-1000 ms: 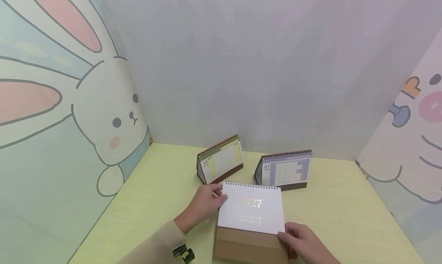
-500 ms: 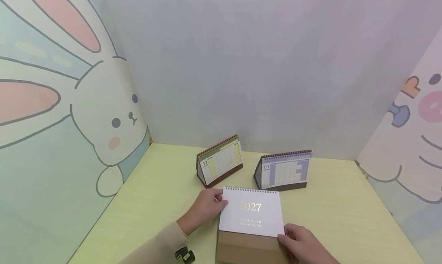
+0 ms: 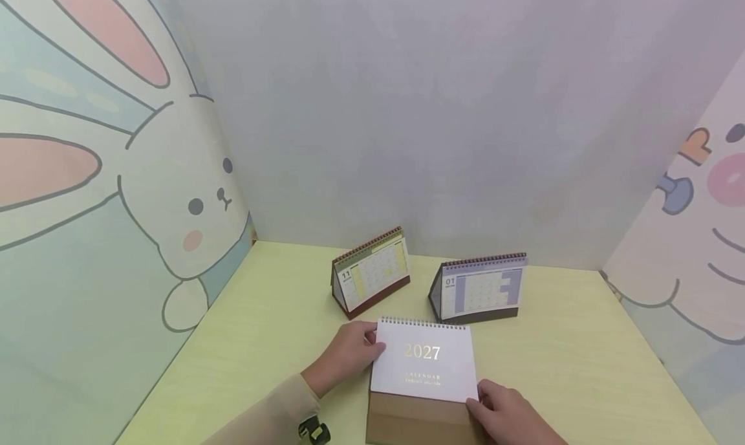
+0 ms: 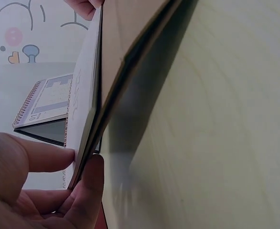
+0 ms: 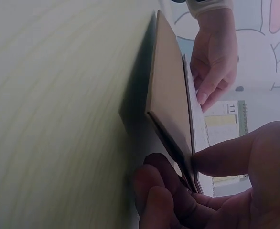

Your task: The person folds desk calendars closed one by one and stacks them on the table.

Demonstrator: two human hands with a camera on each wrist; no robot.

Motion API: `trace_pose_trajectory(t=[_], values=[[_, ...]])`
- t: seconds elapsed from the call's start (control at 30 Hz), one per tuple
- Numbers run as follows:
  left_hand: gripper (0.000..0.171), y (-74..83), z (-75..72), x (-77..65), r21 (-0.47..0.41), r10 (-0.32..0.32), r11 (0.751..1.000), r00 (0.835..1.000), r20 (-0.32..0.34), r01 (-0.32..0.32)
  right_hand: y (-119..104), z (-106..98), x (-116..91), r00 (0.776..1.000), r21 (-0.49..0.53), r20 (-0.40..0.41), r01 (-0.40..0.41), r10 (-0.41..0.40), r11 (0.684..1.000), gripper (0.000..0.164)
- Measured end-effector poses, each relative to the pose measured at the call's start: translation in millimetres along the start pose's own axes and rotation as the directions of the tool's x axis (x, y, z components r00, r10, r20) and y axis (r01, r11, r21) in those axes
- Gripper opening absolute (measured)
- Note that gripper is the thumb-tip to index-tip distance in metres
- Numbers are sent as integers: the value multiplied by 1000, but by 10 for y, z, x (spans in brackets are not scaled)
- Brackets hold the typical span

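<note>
A white desk calendar (image 3: 425, 367) with "2027" in gold, a wire spiral on top and a brown cardboard base lies between both hands at the front. My left hand (image 3: 346, 353) pinches its upper left edge; in the left wrist view the thumb is on the white pages and the curled fingers are behind the board. At the lower right edge, my right hand (image 3: 506, 411) grips the calendar, thumb on the front and fingers curled beneath, as the right wrist view shows. In both wrist views the brown base (image 5: 171, 86) slants above the table with a shadow under it.
Two desk calendars stand behind: one with yellow-green pages marked 11 (image 3: 375, 270) and one with purple pages marked 01 (image 3: 483, 288). The pale yellow table (image 3: 256, 315) ends at a grey back wall (image 3: 436, 121), with cartoon-printed panels on both sides.
Both hands have drawn the white calendar slightly down towards the person, mostly in the first half second. Its spiral edge now sits lower in the head view. The other two calendars have stayed put.
</note>
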State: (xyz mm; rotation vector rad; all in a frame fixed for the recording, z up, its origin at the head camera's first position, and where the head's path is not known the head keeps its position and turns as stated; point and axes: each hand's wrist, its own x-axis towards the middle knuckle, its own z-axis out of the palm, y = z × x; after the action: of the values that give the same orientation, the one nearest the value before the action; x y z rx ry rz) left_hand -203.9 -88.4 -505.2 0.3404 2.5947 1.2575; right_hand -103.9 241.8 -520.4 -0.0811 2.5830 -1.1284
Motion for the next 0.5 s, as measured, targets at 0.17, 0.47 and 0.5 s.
trace_pose_trajectory(t=[0.17, 0.47, 0.5], values=[[21, -11, 4, -25, 6, 5, 1000, 1000, 8, -5, -6, 38, 19, 1000, -41, -1, -29, 29, 999, 20], [30, -42, 17, -35, 11, 20, 1000, 1000, 19, -20, -12, 39, 15, 1000, -70, -5, -5, 4, 998, 21], [30, -49, 21, -30, 14, 18, 1000, 1000, 21, -18, -14, 42, 15, 1000, -74, -6, -7, 7, 997, 21]])
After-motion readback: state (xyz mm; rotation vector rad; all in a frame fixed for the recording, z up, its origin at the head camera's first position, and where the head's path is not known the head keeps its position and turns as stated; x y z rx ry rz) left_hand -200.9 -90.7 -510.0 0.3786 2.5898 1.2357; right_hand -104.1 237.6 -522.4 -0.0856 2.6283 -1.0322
